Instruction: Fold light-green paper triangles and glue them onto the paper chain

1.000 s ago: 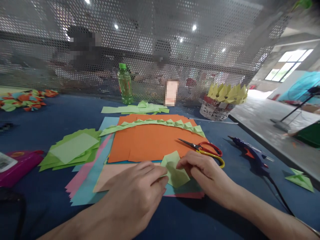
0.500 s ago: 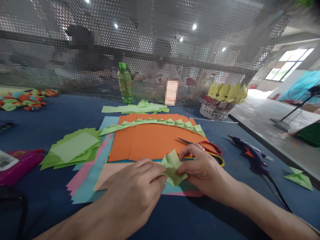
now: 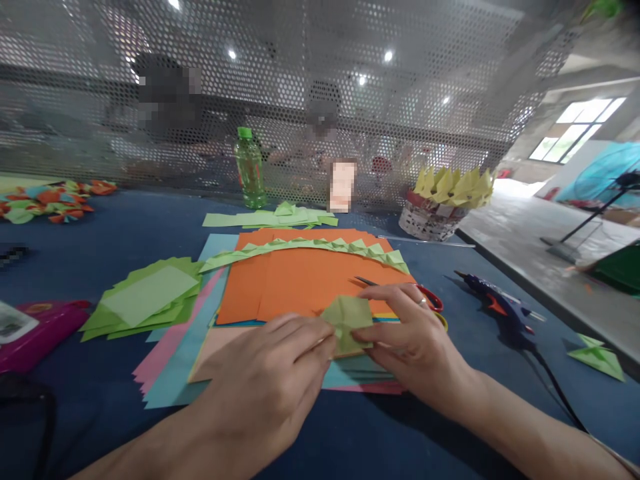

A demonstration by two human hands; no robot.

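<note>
A small piece of creased light green paper (image 3: 348,319) is held up between both hands above the paper stack. My left hand (image 3: 285,370) pinches its left edge, fingers pressed together. On the other side, my right hand (image 3: 423,337) grips the right edge between thumb and fingers. Behind the right hand lie scissors (image 3: 434,299) with red and yellow handles, partly covered by it. Orange sheets (image 3: 300,283) top the stack, and a curved strip of folded green points (image 3: 320,245) rests across them. Blue sheets (image 3: 173,383) and pink ones show underneath.
Green paper squares (image 3: 150,293) are piled at left, near a magenta device (image 3: 47,333). At right lie a glue gun (image 3: 495,303) and a folded green piece (image 3: 600,357). A bottle (image 3: 249,173), green strips (image 3: 240,219) and a yellow-pointed paper basket (image 3: 430,220) stand or lie farther back.
The green paper has turned and now looks squarer and flatter toward me. My right hand's fingers have shifted over it, covering more of the scissors; my left hand has barely moved.
</note>
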